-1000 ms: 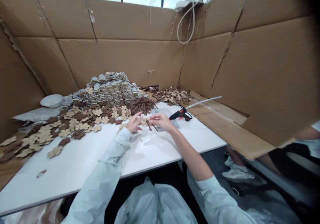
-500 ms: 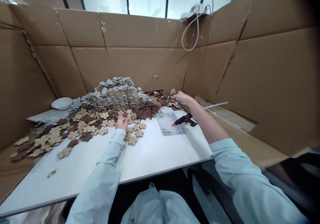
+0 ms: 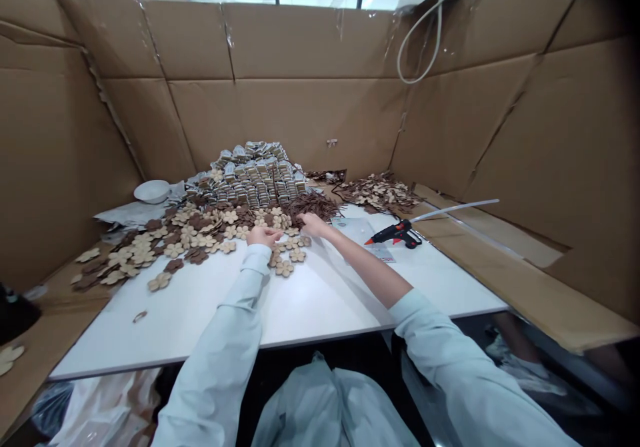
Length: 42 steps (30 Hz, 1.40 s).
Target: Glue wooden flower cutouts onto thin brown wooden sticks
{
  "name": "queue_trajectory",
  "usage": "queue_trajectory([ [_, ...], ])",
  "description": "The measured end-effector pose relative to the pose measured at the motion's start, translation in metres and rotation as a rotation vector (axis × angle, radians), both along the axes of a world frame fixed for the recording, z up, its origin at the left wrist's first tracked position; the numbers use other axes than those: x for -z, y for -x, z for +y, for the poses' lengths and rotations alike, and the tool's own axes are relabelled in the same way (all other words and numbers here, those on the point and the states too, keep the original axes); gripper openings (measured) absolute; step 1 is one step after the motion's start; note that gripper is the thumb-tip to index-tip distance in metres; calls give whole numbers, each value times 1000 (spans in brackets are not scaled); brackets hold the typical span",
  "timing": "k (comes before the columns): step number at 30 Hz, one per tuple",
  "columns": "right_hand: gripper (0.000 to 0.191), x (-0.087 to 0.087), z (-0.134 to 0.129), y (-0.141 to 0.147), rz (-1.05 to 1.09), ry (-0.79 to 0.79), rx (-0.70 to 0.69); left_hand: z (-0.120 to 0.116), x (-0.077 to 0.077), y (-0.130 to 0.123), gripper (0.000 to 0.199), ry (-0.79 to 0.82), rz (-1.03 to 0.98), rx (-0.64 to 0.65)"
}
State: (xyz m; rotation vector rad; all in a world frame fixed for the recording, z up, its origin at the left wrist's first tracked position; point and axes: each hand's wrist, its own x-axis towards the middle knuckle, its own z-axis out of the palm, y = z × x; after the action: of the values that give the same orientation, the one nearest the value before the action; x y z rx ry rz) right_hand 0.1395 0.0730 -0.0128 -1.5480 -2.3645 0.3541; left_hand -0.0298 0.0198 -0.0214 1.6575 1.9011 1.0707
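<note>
Both hands have parted since the earlier frame: a second ago they met over the counter around a flower cut-out, and now the right hand has gone forward to a heap of brown strips, while the left hand sits at the near edge of the scattered flowers.

Tall corrugated cardboard walls box in the work area, taped at the seams, with a white power cord looping down at the back right. On the white counter, a big mound of small silver packets rises at the back, stacked in rows. To its left, a white bowl sits beside a crumpled grey sheet. Cream and brown flower cut-outs spread in a wide layer across the left half of the counter and onto the cardboard beyond its edge. A second heap of flowers lies at the back right. Nearer, a black-and-red hot glue gun, with a long white glue stick running from it, lies at the edge of a clear printed packet. A small curved brown scrap lies alone on the bare counter.

The left hand is palm down, fingers lightly curled, against the flowers. The right hand's fingers narrow into the strips. Whether either hand holds anything, I cannot tell.
</note>
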Motion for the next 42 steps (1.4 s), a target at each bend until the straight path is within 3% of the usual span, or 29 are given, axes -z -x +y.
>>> queue_trajectory([
  [3,44,10,3,15,-35,-44,5,1,2,2,15,2,95,-18],
  [9,27,18,7,21,-76,-37,27,-8,5,-10,16,129,342,132],
  [14,20,17,1,6,-72,-48,12,-16,4,-20,22,162,433,189],
  [20,16,13,-29,-30,-78,-83,-159,-20,3,-25,31,202,614,230],
  [24,13,4,-36,-48,12,-70,-179,-22,3,-27,36,147,620,155],
  [27,20,0,-27,-43,87,-43,-37,-24,1,-31,34,-16,597,128],
  [30,23,1,-17,-20,62,13,66,-28,0,-39,33,-176,572,304],
  [33,27,4,-13,6,0,58,146,-33,3,-49,22,-154,580,619],
  [35,25,4,-14,16,-26,71,180,-35,6,-53,18,-127,614,720],
  [38,18,0,-18,12,-18,86,141,-36,7,-54,23,-130,615,660],
  [42,14,-8,-29,-14,30,118,19,-32,6,-47,27,-180,569,398],
])
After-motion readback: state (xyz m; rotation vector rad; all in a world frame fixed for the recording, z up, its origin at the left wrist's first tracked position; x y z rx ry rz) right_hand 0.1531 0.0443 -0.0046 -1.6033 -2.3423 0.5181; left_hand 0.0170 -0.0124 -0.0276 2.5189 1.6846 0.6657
